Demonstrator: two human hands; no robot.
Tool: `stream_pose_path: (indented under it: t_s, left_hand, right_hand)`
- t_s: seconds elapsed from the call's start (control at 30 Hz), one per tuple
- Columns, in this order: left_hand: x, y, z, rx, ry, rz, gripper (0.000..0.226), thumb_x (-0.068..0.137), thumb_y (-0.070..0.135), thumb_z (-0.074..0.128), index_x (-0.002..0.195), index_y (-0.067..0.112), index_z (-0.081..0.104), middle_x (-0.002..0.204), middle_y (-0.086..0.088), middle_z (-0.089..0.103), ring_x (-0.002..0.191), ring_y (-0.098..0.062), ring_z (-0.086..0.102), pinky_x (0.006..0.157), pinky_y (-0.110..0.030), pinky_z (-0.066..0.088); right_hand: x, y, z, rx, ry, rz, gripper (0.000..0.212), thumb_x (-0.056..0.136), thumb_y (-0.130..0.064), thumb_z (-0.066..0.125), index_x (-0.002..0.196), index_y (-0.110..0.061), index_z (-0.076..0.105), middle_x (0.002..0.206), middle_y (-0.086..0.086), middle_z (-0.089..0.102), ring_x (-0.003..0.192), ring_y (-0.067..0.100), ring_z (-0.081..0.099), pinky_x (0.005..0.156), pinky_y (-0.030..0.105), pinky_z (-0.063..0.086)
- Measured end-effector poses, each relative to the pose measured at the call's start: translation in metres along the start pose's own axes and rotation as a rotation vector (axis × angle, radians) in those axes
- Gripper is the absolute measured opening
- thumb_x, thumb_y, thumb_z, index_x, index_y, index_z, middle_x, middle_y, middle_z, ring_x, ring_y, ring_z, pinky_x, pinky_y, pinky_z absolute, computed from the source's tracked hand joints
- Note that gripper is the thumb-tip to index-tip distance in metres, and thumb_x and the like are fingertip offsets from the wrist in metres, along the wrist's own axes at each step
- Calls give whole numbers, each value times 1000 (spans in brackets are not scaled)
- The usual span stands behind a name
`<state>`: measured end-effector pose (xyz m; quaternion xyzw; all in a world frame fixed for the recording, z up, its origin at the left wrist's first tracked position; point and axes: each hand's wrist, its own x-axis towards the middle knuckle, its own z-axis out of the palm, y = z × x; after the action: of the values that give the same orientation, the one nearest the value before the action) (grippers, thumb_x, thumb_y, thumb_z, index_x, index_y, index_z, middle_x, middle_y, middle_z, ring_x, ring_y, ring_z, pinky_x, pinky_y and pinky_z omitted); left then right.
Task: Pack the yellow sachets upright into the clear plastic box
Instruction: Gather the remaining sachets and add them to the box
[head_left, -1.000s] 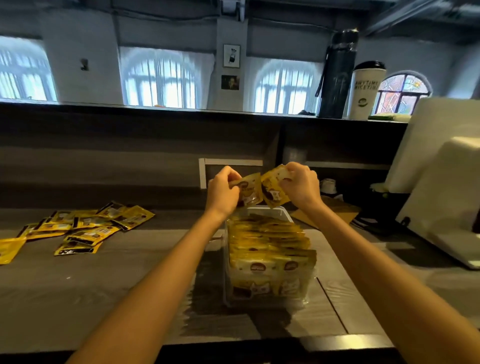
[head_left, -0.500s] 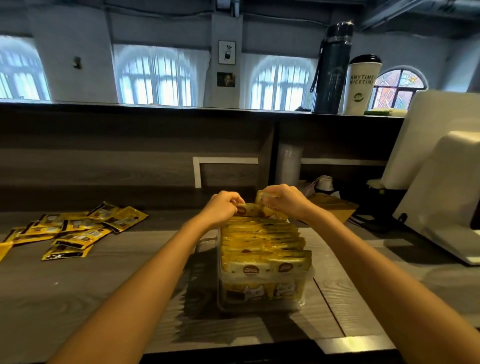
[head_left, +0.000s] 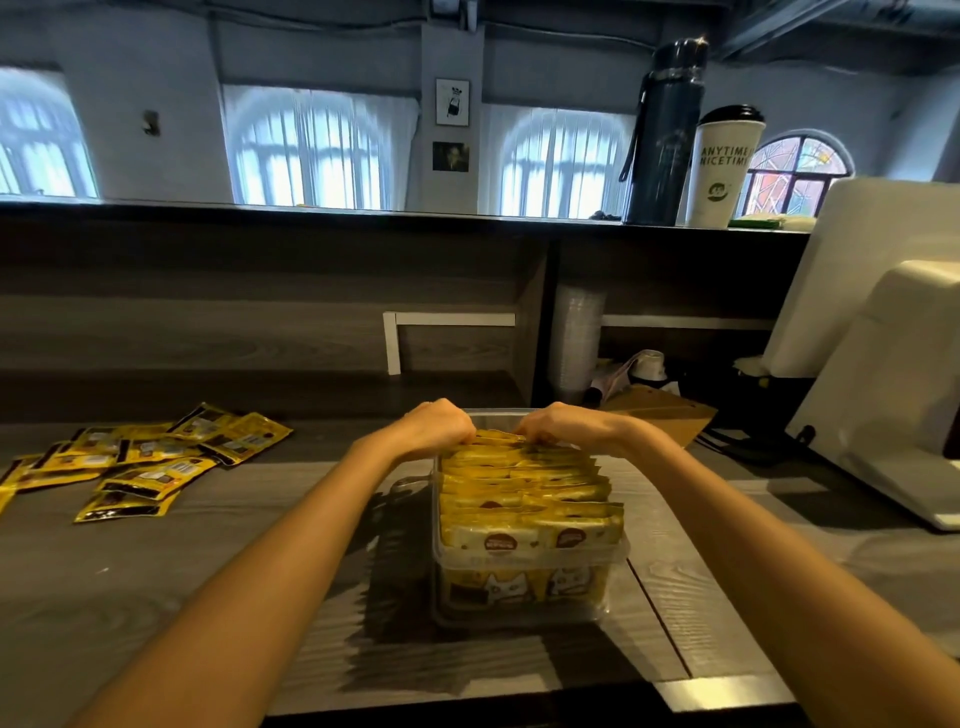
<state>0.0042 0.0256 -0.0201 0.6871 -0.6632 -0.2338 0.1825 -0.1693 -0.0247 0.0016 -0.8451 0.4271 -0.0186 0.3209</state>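
Observation:
A clear plastic box (head_left: 527, 564) stands on the grey wooden counter in front of me, filled with several yellow sachets (head_left: 524, 486) standing upright in two rows. My left hand (head_left: 439, 423) and my right hand (head_left: 563, 423) rest side by side at the far end of the box, fingers curled down onto the tops of the rearmost sachets (head_left: 496, 437). The fingertips are hidden behind the knuckles. A loose pile of yellow sachets (head_left: 150, 457) lies flat on the counter to the left.
A raised dark shelf runs behind the counter, carrying a dark bottle (head_left: 665, 135) and a white cup (head_left: 722, 166). A white machine (head_left: 893, 374) stands at the right. A cardboard piece (head_left: 660, 415) and a cup stack (head_left: 576, 343) sit behind the box.
Both hands came down from above the box with two sachets and now press them in at the box's far end.

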Motion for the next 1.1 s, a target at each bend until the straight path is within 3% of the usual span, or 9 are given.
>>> stream_pose_path:
  t_s: [0.1,0.33,0.53,0.6,0.67,0.73,0.83,0.93,1.1]
  left_hand:
    - [2,0,2,24,24,-19,26,87,16,50,97,3,70,104,-15,66,103,-25,57,101,-45,39]
    - [7,4,2,6,75,12,28,92,20,45,65,23,51,69,3,50,73,-12,47,81,-36,33]
    - [-2,8,3,84,41,20,36,93,18,39,57,20,42,67,1,44,74,-17,44,77,-37,30]
    - [-7,6,2,38,41,39,35,92,22,39,57,15,44,67,-2,46,69,-16,43,78,-38,32]
    - [-11,5,0,-41,63,81,38,85,32,39,77,2,60,85,-13,60,83,-26,55,86,-45,41]
    - [-13,4,0,-78,75,103,45,89,32,37,95,-5,62,99,-19,63,95,-32,57,88,-45,44]
    - [-13,6,4,-31,82,126,38,99,20,32,83,-2,59,88,-19,55,80,-25,48,70,-33,37]
    - [-12,7,8,-47,153,106,41,100,22,31,93,-5,61,95,-20,60,84,-22,51,74,-33,39]
    - [-14,8,9,-113,282,76,38,100,23,33,99,-4,59,90,-16,57,84,-23,51,71,-33,38]
  right_hand:
    - [2,1,0,20,10,2,36,96,-9,38,126,6,52,132,26,50,125,36,47,108,42,36]
    - [8,11,-4,39,180,-44,26,99,-19,40,112,-7,60,101,5,56,99,18,53,86,28,39]
    - [7,13,1,-9,192,-69,34,100,-14,34,102,3,63,107,20,60,101,29,55,91,33,41]
    - [7,16,4,-15,198,-62,35,100,-15,33,78,-10,61,89,13,57,93,25,51,80,27,40]
    - [7,17,6,-9,205,-47,36,101,-19,33,71,-21,53,86,5,51,94,22,48,76,25,37]
    - [5,18,6,29,205,-32,29,101,-24,33,88,-16,58,100,7,47,98,22,46,82,27,35]
    - [1,15,6,70,218,-6,29,100,-29,33,109,-11,54,108,7,42,99,20,41,85,29,32]
    - [-1,11,7,46,232,-5,38,101,-31,30,126,-12,51,126,11,45,113,26,45,91,29,31]
    - [-1,1,8,13,268,-27,43,101,-30,29,122,-8,58,133,15,52,118,27,49,97,32,35]
